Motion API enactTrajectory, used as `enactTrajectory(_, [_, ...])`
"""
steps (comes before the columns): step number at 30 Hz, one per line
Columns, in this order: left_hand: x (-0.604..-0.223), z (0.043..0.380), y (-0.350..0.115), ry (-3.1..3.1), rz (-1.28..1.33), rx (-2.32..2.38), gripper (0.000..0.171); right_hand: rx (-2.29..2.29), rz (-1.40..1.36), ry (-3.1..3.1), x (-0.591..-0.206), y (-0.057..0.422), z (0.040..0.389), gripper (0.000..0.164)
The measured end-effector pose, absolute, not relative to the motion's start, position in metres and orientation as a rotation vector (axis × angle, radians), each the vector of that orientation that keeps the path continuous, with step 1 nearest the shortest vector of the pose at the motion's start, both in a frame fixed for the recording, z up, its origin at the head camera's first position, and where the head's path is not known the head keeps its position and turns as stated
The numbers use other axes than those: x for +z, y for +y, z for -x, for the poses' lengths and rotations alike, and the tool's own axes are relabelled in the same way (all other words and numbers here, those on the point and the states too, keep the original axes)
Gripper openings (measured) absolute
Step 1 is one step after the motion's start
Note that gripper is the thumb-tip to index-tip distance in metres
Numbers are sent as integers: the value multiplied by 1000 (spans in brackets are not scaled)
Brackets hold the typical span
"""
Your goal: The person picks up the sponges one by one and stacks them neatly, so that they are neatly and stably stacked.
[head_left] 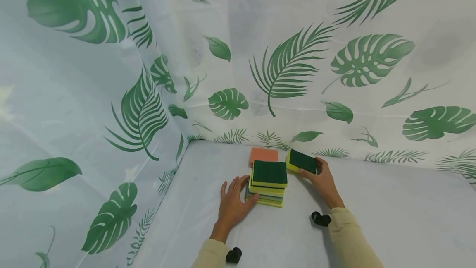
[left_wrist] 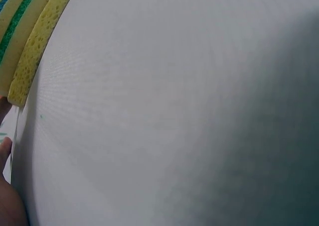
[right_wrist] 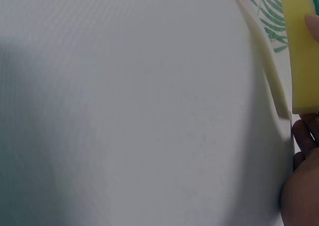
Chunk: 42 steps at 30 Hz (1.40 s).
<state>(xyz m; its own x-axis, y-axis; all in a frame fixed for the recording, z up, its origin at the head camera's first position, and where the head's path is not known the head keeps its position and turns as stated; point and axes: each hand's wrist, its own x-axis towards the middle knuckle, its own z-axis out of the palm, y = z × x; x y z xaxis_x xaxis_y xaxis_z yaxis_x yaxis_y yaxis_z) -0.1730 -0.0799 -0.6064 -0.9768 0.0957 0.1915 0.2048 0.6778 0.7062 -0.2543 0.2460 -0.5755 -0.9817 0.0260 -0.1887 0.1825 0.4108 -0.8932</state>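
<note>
A stack of sponges [head_left: 269, 173] stands on the white surface, a dark green scouring face on top and yellow, blue and grey-green layers beneath. At its left side is my left hand [head_left: 234, 206], fingers spread, with the thumb and index fingertip at the stack's edge. My right hand [head_left: 325, 183] grips a yellow sponge with a dark green top [head_left: 303, 161] by its right end, to the right of the stack. Behind the stack lies an orange sponge [head_left: 263, 155], partly hidden. The left wrist view shows the stack's yellow edge [left_wrist: 35, 46]; the right wrist view shows the held sponge's yellow side [right_wrist: 301, 61].
White sheeting with green leaf prints [head_left: 286, 73] rises behind and on the left of the white surface [head_left: 401, 218]. A black wrist device [head_left: 320, 219] sits by the right sleeve, another [head_left: 234, 255] by the left sleeve.
</note>
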Motion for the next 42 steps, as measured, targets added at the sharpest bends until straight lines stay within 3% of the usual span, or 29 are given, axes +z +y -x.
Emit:
enactTrajectory(25, [-612, 176, -83, -2764, 241, -1164, 77, -1631, -162, 2477, -576, 247, 253, 115])
enactTrajectory(42, [-610, 177, -83, -2775, 226, -1132, 78, -1812, -144, 2445, -551, 243, 247, 106])
